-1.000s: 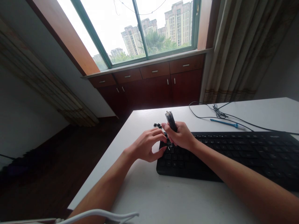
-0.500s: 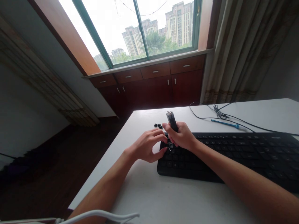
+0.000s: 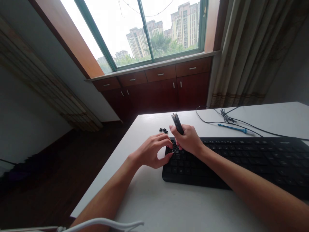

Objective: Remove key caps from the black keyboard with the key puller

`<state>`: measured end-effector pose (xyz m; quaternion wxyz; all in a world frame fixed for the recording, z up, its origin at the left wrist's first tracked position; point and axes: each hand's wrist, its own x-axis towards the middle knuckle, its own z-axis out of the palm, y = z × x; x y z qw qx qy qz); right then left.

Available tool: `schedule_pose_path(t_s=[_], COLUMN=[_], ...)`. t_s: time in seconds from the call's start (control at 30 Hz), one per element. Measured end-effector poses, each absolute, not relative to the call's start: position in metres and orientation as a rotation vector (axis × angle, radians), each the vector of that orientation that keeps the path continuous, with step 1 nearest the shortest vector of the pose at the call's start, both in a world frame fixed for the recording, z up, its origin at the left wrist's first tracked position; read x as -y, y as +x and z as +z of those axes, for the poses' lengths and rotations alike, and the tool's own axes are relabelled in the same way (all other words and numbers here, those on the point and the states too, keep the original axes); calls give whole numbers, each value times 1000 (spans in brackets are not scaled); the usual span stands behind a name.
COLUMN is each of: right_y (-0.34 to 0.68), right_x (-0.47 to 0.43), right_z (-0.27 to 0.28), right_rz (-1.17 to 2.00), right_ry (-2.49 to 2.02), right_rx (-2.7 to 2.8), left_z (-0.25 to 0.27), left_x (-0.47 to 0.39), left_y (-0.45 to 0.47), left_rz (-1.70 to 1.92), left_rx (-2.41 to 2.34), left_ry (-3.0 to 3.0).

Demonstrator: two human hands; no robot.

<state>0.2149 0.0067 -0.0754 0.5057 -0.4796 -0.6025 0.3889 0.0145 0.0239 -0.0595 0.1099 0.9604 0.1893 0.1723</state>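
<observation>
A black keyboard (image 3: pixel 241 161) lies across the white table (image 3: pixel 169 206). My right hand (image 3: pixel 189 141) grips a dark keycap puller (image 3: pixel 177 124) upright over the keyboard's far left corner, its wire tips down among the keys. My left hand (image 3: pixel 151 151) rests at the keyboard's left end with curled fingers, its fingertips at the puller's tips; whether they pinch a key is hidden. A few loose black keycaps (image 3: pixel 163 130) lie on the table just beyond my hands.
A black cable (image 3: pixel 217 119) and a blue tool (image 3: pixel 233 128) lie behind the keyboard. A white cord (image 3: pixel 108 222) curves at the near table edge. The table's left edge drops to a dark floor. Wooden cabinets (image 3: pixel 156 83) and curtains (image 3: pixel 246 58) stand under the window.
My right hand has lifted the puller slightly upward and away from the keys. My left hand has stayed in place.
</observation>
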Motion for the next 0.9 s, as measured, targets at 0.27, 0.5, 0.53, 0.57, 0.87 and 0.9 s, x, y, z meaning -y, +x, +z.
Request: schedule_pose_path(t_s=[0.27, 0.5, 0.53, 0.57, 0.87, 0.9], right_y=[220, 216, 216, 216, 213, 212], right_x=[-11, -7, -7, -7, -3, -3], right_z=[-66, -62, -61, -60, -60, -60], right_rz=[1008, 990, 985, 977, 884, 876], right_ry=[-1231, -1251, -1252, -1253, -1249, -1248], right_rx=[1505, 1541, 1552, 1566, 1658, 1655], left_z=[-57, -60, -60, -60, -60, -60], left_x=[-26, -27, -27, -27, -28, -28], left_y=[12, 11, 11, 11, 13, 13], left_rz=[533, 638, 643, 645, 672, 672], left_rx=[-520, -482, -482, -483, -477, -478], left_ry=[2822, 2777, 2773, 2769, 2755, 2752])
